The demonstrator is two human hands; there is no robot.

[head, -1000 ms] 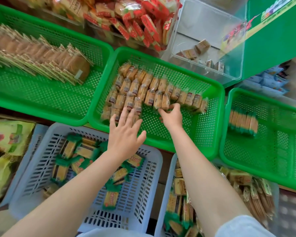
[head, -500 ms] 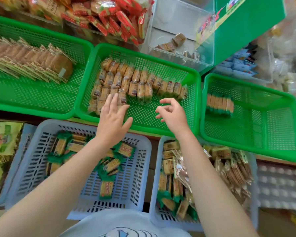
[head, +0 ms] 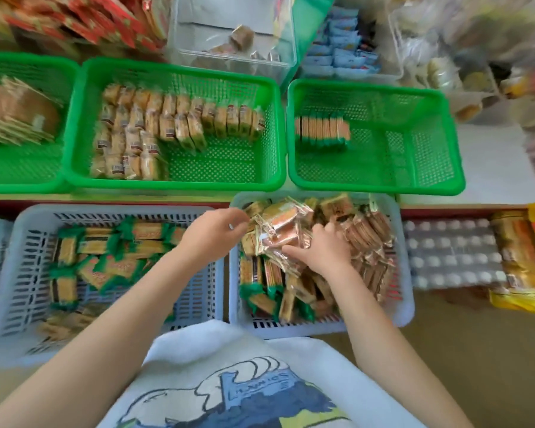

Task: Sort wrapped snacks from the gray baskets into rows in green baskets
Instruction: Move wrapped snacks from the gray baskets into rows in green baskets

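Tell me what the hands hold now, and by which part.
Both hands are on one clear snack pack above the right gray basket: left hand pinches its top-left corner, right hand grips its lower edge.

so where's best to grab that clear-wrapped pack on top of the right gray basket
Probably by its long side edges, from above. The pack lies fairly flat on top of the pile in the gray basket, with its crinkly end seals poor to pinch. The right hand is at its near edge and the left hand at its left end.

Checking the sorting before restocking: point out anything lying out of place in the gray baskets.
The right gray basket holds mixed kinds: green-ended snacks lie at its near left among clear-wrapped ones. The same green-ended kind fills the left gray basket.
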